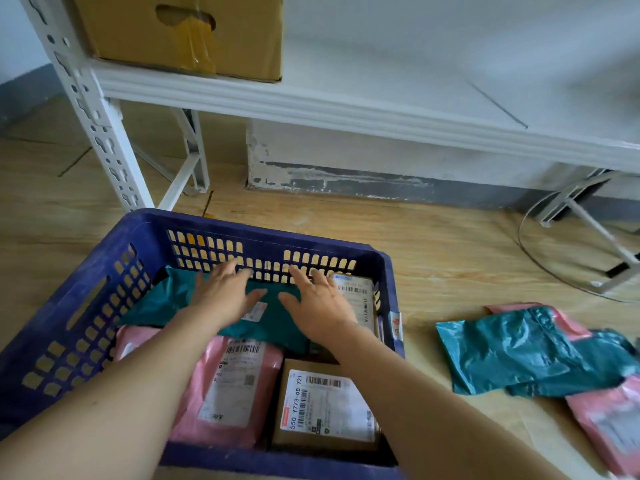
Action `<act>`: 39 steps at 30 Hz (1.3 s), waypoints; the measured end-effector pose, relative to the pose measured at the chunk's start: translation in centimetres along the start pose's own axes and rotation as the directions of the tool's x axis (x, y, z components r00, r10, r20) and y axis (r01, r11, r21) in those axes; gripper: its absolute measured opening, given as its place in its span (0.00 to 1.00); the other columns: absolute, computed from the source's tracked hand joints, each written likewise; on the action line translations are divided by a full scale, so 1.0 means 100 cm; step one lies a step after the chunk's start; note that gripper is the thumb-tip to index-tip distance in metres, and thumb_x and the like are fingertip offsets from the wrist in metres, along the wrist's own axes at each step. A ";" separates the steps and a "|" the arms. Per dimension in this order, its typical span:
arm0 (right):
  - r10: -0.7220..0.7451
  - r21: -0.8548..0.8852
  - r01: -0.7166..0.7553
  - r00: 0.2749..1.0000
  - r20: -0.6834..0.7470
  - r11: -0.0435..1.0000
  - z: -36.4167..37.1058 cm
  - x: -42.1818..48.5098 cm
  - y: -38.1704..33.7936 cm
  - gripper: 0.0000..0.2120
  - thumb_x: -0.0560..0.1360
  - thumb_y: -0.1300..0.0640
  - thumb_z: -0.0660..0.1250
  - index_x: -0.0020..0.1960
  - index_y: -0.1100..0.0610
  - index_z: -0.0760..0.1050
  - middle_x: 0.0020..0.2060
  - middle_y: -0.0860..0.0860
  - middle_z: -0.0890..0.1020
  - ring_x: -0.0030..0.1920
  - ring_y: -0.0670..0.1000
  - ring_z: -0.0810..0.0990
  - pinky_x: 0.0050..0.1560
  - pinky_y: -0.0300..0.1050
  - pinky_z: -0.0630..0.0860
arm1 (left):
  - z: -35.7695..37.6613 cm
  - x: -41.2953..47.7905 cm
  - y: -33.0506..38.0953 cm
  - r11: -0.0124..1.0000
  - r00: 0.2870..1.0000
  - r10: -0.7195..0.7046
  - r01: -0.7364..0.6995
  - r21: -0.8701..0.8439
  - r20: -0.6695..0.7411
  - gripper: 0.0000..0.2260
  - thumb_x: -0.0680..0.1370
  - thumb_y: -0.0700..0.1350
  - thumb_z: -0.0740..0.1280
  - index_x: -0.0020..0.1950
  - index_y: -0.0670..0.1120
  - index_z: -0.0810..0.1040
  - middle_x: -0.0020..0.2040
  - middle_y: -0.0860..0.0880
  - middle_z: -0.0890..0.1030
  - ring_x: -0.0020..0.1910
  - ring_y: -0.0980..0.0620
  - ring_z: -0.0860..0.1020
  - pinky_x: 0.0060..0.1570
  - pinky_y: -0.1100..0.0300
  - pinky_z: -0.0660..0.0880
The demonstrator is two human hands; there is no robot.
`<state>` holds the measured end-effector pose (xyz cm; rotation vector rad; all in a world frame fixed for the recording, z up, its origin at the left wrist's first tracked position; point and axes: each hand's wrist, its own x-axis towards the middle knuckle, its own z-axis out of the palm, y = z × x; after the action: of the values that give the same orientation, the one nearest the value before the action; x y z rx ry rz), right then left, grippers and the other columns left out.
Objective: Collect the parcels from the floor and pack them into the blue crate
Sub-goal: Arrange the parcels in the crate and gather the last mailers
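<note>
The blue crate (104,271) stands on the wooden floor in front of me. Inside it lie a teal parcel (162,303) at the back, a pink parcel (235,386) at the front left, a brown box (322,407) with a white label at the front right, and another labelled box (356,299) at the back right. My left hand (225,296) and my right hand (318,306) lie flat with straight fingers on the teal parcel. On the floor to the right lie a teal parcel (519,351) and a pink parcel (609,424).
A white metal shelf (311,109) runs across the back, with a cardboard box (180,32) on it at the left. Its upright post (104,133) stands just behind the crate. A white frame and a thin hoop (588,220) sit at the far right.
</note>
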<state>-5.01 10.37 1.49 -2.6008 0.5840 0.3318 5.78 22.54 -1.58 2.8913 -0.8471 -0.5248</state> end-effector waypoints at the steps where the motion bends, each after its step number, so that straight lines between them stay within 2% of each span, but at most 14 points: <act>1: 0.005 0.001 -0.005 1.000 -0.027 1.000 -0.006 -0.009 0.004 0.28 0.80 0.43 0.52 0.77 0.47 0.47 0.76 0.56 0.55 0.76 0.58 0.53 0.72 0.56 0.58 | -0.005 -0.005 0.011 1.000 0.999 0.028 -0.027 0.001 -0.018 0.27 0.79 0.60 0.55 0.76 0.50 0.58 0.78 0.47 0.51 0.77 0.45 0.52 0.74 0.40 0.49; 6: 0.052 -0.005 -0.053 0.985 -0.167 0.999 -0.040 -0.056 0.031 0.27 0.80 0.44 0.52 0.76 0.48 0.52 0.75 0.54 0.59 0.74 0.56 0.57 0.70 0.54 0.61 | -0.030 -0.030 0.069 0.984 0.979 0.173 -0.176 -0.020 -0.104 0.25 0.79 0.59 0.57 0.74 0.51 0.61 0.76 0.48 0.59 0.74 0.46 0.60 0.72 0.42 0.54; 11: 0.105 -0.011 -0.113 0.951 -0.292 0.994 -0.075 -0.110 0.065 0.22 0.80 0.46 0.53 0.72 0.49 0.61 0.67 0.53 0.70 0.67 0.56 0.66 0.64 0.52 0.67 | -0.056 -0.064 0.124 0.945 0.944 0.298 -0.313 -0.097 -0.143 0.22 0.79 0.55 0.60 0.72 0.51 0.66 0.73 0.50 0.64 0.70 0.48 0.65 0.70 0.44 0.59; 17: 0.218 0.012 -0.231 0.895 -0.389 0.973 -0.114 -0.171 0.101 0.21 0.80 0.44 0.54 0.71 0.48 0.65 0.66 0.53 0.72 0.67 0.56 0.68 0.63 0.50 0.68 | -0.085 -0.109 0.186 0.891 0.895 0.404 -0.432 -0.138 -0.189 0.20 0.79 0.53 0.62 0.70 0.51 0.68 0.71 0.50 0.67 0.67 0.49 0.68 0.64 0.51 0.68; 23: 0.286 0.065 -0.290 0.837 -0.466 0.955 -0.133 -0.216 0.125 0.21 0.80 0.45 0.54 0.70 0.49 0.66 0.65 0.53 0.73 0.65 0.57 0.70 0.60 0.49 0.68 | -0.087 -0.153 0.256 0.825 0.881 0.396 -0.465 -0.322 -0.258 0.19 0.78 0.51 0.63 0.69 0.51 0.69 0.71 0.49 0.66 0.66 0.47 0.70 0.62 0.51 0.71; 26: 0.355 0.131 -0.335 0.797 -0.489 0.933 -0.131 -0.233 0.141 0.20 0.80 0.45 0.54 0.69 0.49 0.67 0.65 0.53 0.73 0.65 0.56 0.70 0.60 0.49 0.69 | -0.068 -0.172 0.279 0.799 0.878 0.376 -0.468 -0.376 -0.295 0.19 0.78 0.49 0.63 0.69 0.51 0.68 0.70 0.50 0.67 0.64 0.49 0.71 0.56 0.58 0.72; 30: 0.475 0.218 -0.422 0.765 -0.436 0.880 -0.111 -0.252 0.167 0.18 0.79 0.47 0.55 0.67 0.50 0.69 0.63 0.53 0.75 0.64 0.55 0.72 0.55 0.47 0.70 | -0.044 -0.178 0.280 0.825 0.843 0.481 -0.528 -0.201 -0.239 0.21 0.78 0.48 0.63 0.71 0.51 0.66 0.70 0.49 0.66 0.62 0.49 0.72 0.59 0.53 0.73; 32: 0.520 0.237 -0.463 0.750 -0.409 0.854 -0.107 -0.260 0.178 0.17 0.79 0.49 0.55 0.64 0.51 0.72 0.62 0.53 0.76 0.62 0.56 0.73 0.53 0.47 0.71 | -0.038 -0.178 0.276 0.841 0.851 0.485 -0.517 -0.160 -0.201 0.21 0.78 0.48 0.63 0.71 0.51 0.65 0.70 0.49 0.66 0.63 0.49 0.71 0.60 0.52 0.72; 36: 0.532 0.225 -0.482 0.754 -0.386 0.847 -0.104 -0.272 0.186 0.15 0.79 0.52 0.55 0.59 0.54 0.76 0.56 0.55 0.80 0.55 0.56 0.78 0.48 0.45 0.72 | -0.029 -0.183 0.277 0.854 0.861 0.489 -0.506 -0.125 -0.140 0.21 0.78 0.48 0.62 0.71 0.51 0.65 0.70 0.48 0.66 0.63 0.48 0.71 0.60 0.51 0.73; 39: 0.525 0.206 -0.484 0.763 -0.376 0.851 -0.102 -0.283 0.184 0.14 0.78 0.52 0.56 0.55 0.55 0.77 0.52 0.55 0.81 0.52 0.57 0.78 0.44 0.44 0.71 | -0.026 -0.190 0.291 0.824 0.827 0.548 -0.560 -0.088 -0.127 0.21 0.78 0.49 0.62 0.71 0.51 0.65 0.69 0.49 0.66 0.62 0.48 0.71 0.60 0.51 0.72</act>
<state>-36.93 0.42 12.57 -2.3813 1.4318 -0.1091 -23.04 8.17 11.65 2.3604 -1.5022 -0.3507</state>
